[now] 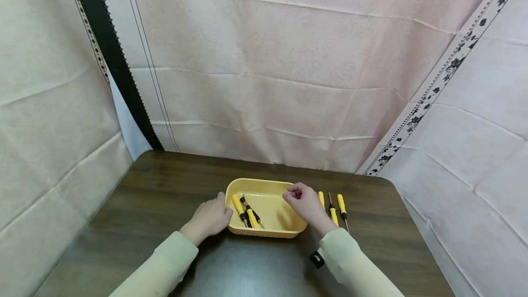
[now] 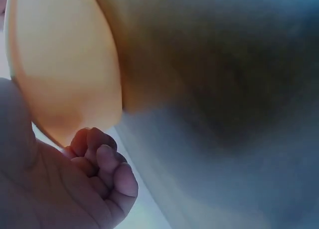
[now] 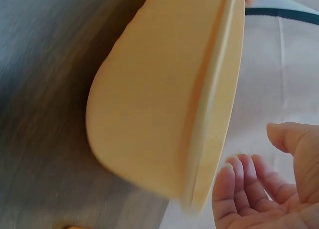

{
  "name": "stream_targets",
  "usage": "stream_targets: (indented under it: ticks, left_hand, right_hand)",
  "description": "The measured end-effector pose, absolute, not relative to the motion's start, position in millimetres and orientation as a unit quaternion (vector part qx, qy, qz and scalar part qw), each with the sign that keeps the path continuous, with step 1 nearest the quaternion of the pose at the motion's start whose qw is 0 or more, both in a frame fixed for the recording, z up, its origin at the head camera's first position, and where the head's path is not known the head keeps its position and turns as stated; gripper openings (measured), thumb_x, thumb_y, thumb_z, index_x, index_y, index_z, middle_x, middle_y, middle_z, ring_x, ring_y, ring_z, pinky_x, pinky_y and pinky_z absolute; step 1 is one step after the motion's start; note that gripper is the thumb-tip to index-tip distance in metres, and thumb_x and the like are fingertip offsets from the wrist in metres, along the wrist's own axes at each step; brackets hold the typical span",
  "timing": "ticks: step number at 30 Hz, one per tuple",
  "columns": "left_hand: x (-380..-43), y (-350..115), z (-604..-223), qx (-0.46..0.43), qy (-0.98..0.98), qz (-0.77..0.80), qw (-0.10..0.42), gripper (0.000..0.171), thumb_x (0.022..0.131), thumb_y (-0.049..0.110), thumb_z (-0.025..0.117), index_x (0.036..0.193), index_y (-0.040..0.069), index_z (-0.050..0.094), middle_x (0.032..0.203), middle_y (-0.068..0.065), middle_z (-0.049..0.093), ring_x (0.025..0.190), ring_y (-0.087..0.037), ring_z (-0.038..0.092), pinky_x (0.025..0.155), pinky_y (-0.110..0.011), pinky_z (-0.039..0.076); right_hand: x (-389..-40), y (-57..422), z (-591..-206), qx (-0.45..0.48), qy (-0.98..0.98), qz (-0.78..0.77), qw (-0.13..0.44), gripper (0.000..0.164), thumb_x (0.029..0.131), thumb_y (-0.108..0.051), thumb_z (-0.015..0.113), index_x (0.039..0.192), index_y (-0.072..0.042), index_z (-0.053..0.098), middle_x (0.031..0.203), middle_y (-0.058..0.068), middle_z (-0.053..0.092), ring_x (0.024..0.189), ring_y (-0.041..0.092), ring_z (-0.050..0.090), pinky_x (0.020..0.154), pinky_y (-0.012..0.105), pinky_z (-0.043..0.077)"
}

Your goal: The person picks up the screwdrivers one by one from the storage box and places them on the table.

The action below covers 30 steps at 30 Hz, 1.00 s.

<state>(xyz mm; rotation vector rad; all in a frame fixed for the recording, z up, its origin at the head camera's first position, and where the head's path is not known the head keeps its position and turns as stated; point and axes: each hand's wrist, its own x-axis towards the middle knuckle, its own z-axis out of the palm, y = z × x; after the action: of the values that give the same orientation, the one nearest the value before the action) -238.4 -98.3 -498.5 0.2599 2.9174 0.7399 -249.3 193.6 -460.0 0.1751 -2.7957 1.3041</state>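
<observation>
A yellow plastic tray point(image 1: 272, 231) sits on the table with several small yellow-and-black screwdrivers point(image 1: 238, 206) lying in its left part. My left hand point(image 1: 211, 217) grips the tray's left edge; in the left wrist view the fingers point(image 2: 124, 181) curl against the tray wall point(image 2: 70, 54). Over the tray's right side hovers my right hand point(image 1: 306, 203), holding nothing. The right wrist view shows its thumb point(image 3: 284, 136) apart from loosely bent fingers, beside the tray rim point(image 3: 212, 114). Right of the tray lie three more screwdrivers point(image 1: 341, 203), partly hidden by the right hand and wrist.
The dark wooden table point(image 1: 165, 196) has rounded far corners. Pale patterned cloth point(image 1: 255, 58) hangs behind and at both sides of it. A small black device point(image 1: 316, 259) is at the right sleeve's cuff.
</observation>
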Motion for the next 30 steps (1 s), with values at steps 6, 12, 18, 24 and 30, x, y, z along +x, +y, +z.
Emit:
stream_targets:
  ticks: [6,12,18,24,30]
  left_hand:
    - [-249,-99,-495,0.093,0.972,0.213,0.031,0.036,0.098,0.027,0.045,0.116,-0.004,0.049,0.079,-0.006,0.053,0.064,-0.018,0.051,0.065,-0.04,0.044]
    - [-253,-96,-500,0.092,0.975,0.189,0.069,0.04,0.098,0.021,0.044,0.124,-0.009,0.04,0.082,-0.009,0.053,0.066,-0.02,0.05,0.066,-0.041,0.044]
    - [-252,-93,-498,0.1,0.974,0.191,0.065,0.036,0.099,0.019,0.043,0.121,-0.009,0.04,0.079,-0.009,0.052,0.065,-0.021,0.05,0.065,-0.042,0.043]
    - [-251,-91,-497,0.101,0.973,0.195,0.068,0.034,0.099,0.019,0.043,0.121,-0.007,0.04,0.078,-0.009,0.051,0.066,-0.021,0.049,0.066,-0.042,0.043]
    - [-252,-88,-497,0.1,0.973,0.198,0.065,0.032,0.099,0.019,0.042,0.119,-0.006,0.04,0.077,-0.008,0.05,0.064,-0.021,0.049,0.063,-0.041,0.043]
  right_hand:
    - [-250,166,-467,0.104,-0.903,0.417,-0.018,0.025,0.09,-0.025,0.069,0.104,-0.005,0.066,0.085,-0.001,0.062,0.076,0.013,0.057,0.071,0.033,0.048]
    - [-248,144,-472,0.136,-0.912,0.382,-0.057,0.017,0.09,-0.023,0.068,0.098,-0.008,0.066,0.081,-0.003,0.061,0.071,0.012,0.056,0.066,0.032,0.048]
    - [-251,134,-477,0.119,-0.909,0.386,-0.107,0.012,0.091,-0.02,0.067,0.095,-0.009,0.065,0.083,-0.001,0.061,0.074,0.015,0.057,0.064,0.034,0.048]
    - [-252,125,-486,0.108,-0.905,0.392,-0.125,0.01,0.088,-0.014,0.069,0.092,-0.005,0.065,0.081,0.002,0.062,0.07,0.016,0.058,0.062,0.034,0.049]
    - [-254,119,-491,0.096,-0.92,0.359,-0.119,0.009,0.085,-0.014,0.072,0.084,-0.008,0.066,0.076,-0.001,0.061,0.067,0.014,0.056,0.063,0.033,0.048]
